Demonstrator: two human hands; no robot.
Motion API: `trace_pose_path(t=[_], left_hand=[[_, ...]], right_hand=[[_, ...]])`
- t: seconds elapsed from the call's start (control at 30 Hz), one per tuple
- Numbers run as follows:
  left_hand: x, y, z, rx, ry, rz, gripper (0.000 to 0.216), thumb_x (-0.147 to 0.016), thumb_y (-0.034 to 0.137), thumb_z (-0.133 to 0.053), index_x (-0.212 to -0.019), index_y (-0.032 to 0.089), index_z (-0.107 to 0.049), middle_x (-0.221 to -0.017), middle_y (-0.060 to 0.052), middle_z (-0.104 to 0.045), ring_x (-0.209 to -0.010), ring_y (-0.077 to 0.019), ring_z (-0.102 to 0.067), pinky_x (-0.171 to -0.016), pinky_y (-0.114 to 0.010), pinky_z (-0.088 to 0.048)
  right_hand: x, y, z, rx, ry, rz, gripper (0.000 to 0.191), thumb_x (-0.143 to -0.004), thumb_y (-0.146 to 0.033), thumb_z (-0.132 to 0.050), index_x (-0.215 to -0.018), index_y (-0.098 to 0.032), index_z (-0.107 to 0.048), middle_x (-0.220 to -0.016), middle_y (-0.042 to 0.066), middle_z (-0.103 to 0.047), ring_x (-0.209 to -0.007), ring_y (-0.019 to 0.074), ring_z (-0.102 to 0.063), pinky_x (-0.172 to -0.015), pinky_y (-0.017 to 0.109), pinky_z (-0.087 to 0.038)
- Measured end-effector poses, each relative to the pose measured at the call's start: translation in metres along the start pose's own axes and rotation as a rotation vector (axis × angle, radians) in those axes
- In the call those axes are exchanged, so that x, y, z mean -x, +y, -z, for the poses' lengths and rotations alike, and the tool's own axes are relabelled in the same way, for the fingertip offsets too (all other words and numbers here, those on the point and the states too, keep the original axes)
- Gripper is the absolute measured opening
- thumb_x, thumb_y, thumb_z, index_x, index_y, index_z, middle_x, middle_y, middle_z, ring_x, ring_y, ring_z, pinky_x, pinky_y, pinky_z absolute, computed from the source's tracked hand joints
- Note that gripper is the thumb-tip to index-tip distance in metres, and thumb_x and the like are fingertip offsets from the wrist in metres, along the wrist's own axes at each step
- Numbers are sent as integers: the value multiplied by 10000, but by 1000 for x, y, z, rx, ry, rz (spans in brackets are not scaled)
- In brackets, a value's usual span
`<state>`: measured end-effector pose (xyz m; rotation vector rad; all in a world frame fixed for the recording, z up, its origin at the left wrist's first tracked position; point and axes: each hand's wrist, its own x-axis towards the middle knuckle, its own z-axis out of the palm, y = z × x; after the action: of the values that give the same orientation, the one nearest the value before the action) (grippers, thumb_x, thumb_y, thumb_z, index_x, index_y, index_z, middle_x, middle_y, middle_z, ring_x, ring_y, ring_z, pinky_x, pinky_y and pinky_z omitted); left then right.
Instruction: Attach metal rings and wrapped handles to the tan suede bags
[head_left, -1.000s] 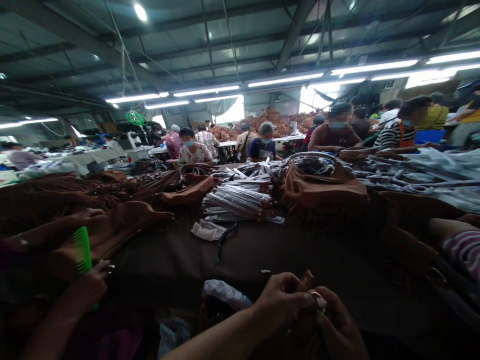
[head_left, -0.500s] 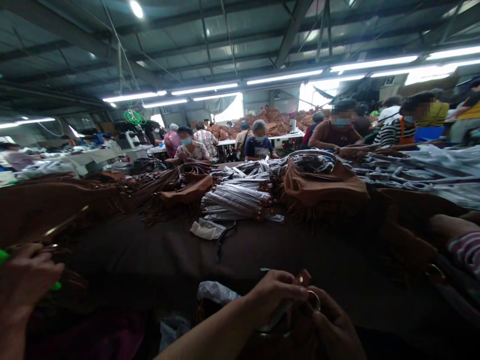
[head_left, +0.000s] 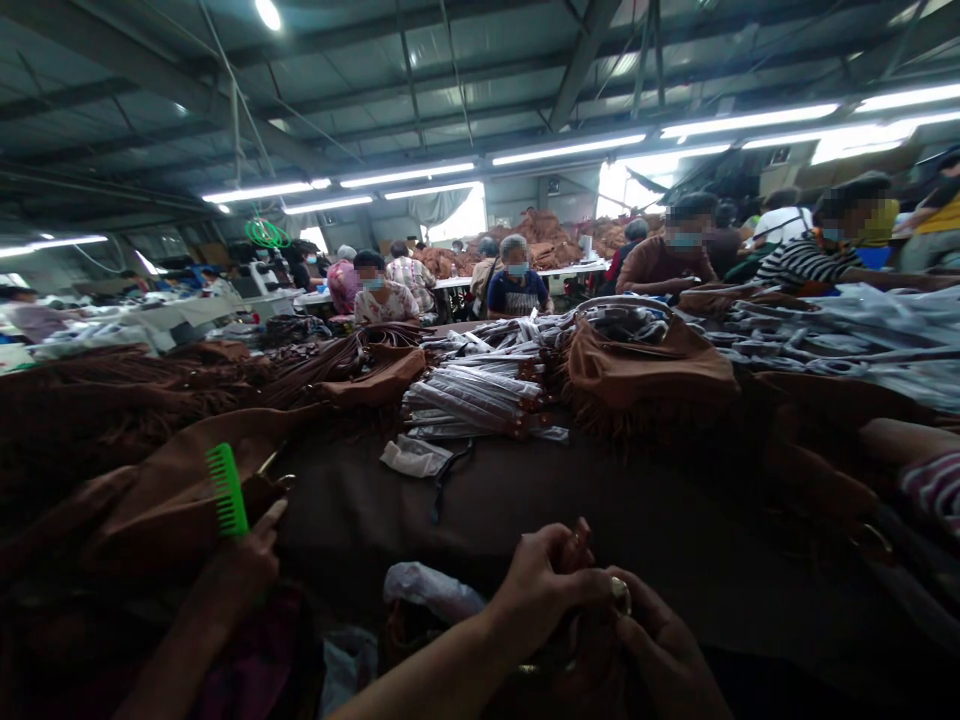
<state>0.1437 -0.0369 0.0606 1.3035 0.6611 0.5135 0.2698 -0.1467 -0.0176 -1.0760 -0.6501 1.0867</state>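
My left hand (head_left: 544, 575) pinches the end of a brown strap (head_left: 581, 540), low and right of the middle. Right beside it, my right hand (head_left: 660, 635) grips a gold metal ring (head_left: 621, 597) between thumb and fingers. The two hands almost touch, and the ring lies between them. Beneath them sits a brown bag, dark and partly hidden by my hands and left forearm. White wrapping (head_left: 435, 585) sticks up just left of that forearm.
At left, a co-worker's hand (head_left: 247, 565) holds a green comb (head_left: 227, 490) by a brown bag (head_left: 180, 460). Wrapped straps (head_left: 472, 400) and a fringed bag (head_left: 645, 365) lie across the dark table (head_left: 360, 510). A striped sleeve (head_left: 934, 490) reaches in from the right.
My left hand has tilted the strap end and moved slightly down-left; the ring has turned more edge-on. At left, the co-worker's hand with the green comb has come further into view, moving right.
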Motion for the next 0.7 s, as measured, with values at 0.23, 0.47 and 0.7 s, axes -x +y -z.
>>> trace_pose_path(t=[0.23,0.47,0.7], left_hand=[[9,6,-2,-163,-210,27,444,-514,433,-844,-726,114,-619,-763,1,-566,-680,-106,-491,-614,-214,-384],[14,1,-2,-7,-192,110,450,-521,451,-835,-647,120,-558,-587,22,-535,-516,-81,-450,-519,-215,-342],[24,-2,-1,-333,23,-8,336,-630,392,-777,-640,131,-565,-776,8,-551,-687,-104,-497,-589,-200,-373]], right_hand=[[2,-12,-7,20,-64,-5,475,-727,-476,-732,-1125,-228,-654,-1052,92,-712,-930,287,-673,-784,366,-539],[5,-13,-7,211,-76,20,444,-791,-465,-670,-1167,-230,-631,-1044,61,-701,-979,268,-644,-839,340,-514],[8,-6,-16,363,56,110,455,-797,-492,-636,-1151,-206,-639,-1019,75,-708,-966,282,-651,-841,358,-526]])
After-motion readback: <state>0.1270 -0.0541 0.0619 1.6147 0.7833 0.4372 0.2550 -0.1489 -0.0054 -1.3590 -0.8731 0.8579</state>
